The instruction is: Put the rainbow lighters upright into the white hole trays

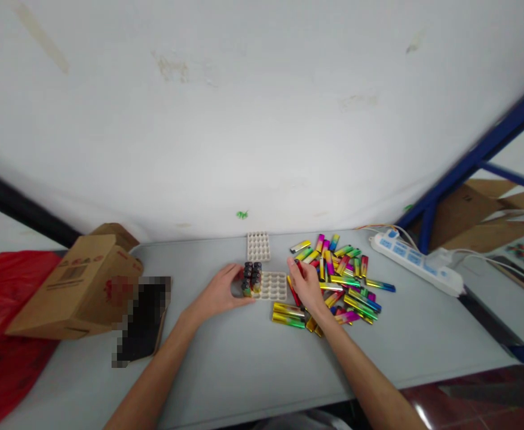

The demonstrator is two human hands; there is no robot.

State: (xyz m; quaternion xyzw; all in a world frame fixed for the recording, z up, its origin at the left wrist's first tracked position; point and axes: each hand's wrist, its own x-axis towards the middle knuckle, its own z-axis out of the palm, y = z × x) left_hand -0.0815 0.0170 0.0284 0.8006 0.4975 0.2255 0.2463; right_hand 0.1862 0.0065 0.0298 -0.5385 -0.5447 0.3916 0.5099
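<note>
A white slotted tray (274,286) lies on the grey table (253,358) with several lighters (252,277) standing upright in its left end. My left hand (224,292) is curled around that left end, its fingers touching the tray and the standing lighters. My right hand (305,285) is just right of the tray, fingers pinched on a red lighter (298,269). To the right spreads a loose pile of shiny multicoloured lighters (342,280). A second, empty white tray (259,246) lies behind the first.
A cardboard box (77,286) lies tilted at the left, with a blurred dark object (143,322) beside it and red plastic (2,322) further left. A white power strip (416,263) with cables sits at the right. A white wall rises behind the table.
</note>
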